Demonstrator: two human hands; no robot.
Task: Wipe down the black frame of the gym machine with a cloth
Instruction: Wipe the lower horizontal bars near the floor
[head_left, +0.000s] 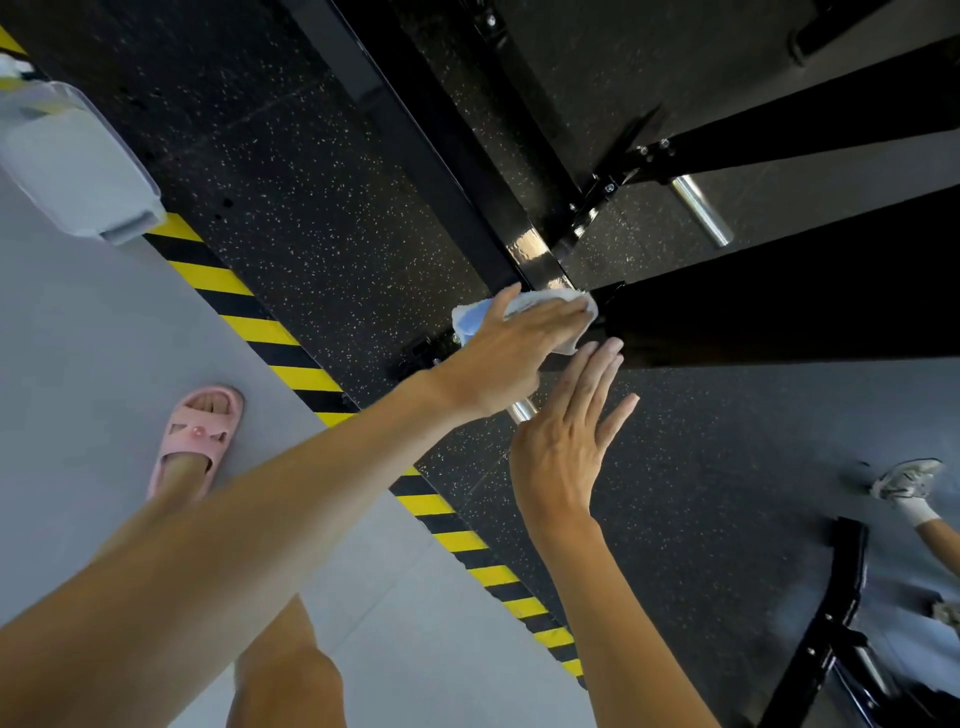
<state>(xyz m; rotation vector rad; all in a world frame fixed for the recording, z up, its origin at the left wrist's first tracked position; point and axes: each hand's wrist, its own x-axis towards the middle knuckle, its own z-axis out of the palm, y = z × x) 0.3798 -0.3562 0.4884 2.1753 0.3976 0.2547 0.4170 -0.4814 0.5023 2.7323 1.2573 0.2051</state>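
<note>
— Where's the cloth (545, 301)?
— Under your left hand (506, 353), fingers flat, pressed on the black frame (535, 257); your right hand (563, 452) hovers open, empty.
— Risk?
— Only 1 flat palm pins it — it could slip off.

Wearer: left forearm (260, 499) and right forearm (613, 597) bare along all of their visible length, from the frame edge to the wrists. Left hand (498, 358) and right hand (566, 447) bare, nails cut short. Legs bare; one knee (291, 670) shows at bottom centre. Footwear: pink moulded open-toe slide sandal (195, 441) on the foot at left, toes showing through the front opening. Its wide upper band carries angular cut-outs and one small round glossy pink stud at centre. Sole thick, edges rounded.
</note>
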